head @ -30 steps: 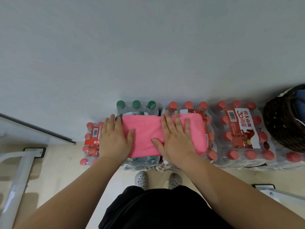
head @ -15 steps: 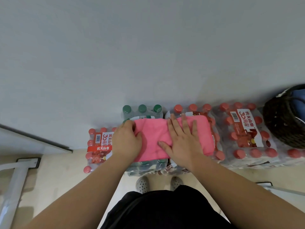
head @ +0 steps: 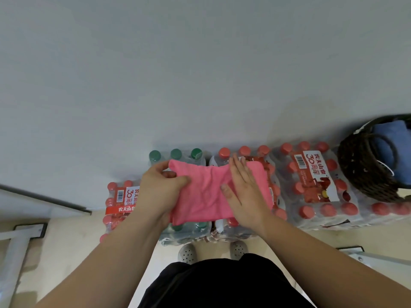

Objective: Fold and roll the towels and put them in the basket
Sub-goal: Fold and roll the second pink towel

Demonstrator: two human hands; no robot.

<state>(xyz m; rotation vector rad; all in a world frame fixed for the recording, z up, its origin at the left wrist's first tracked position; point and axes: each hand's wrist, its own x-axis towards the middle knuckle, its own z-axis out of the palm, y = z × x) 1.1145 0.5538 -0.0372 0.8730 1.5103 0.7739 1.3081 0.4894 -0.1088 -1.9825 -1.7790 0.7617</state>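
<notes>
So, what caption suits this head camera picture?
Left hand grips the pink towel, right hand pressing it flat on bottle packs.

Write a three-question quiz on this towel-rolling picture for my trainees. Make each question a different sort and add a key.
1. True or false: the right hand lies flat on the pink towel.
2. What is the left hand doing? A: gripping the towel's left end. B: pointing upward. C: hanging idle.
3. Fill the gap: the cloth inside the dark basket is ____ in colour.

Key: 1 true; 2 A; 3 blue.
</notes>
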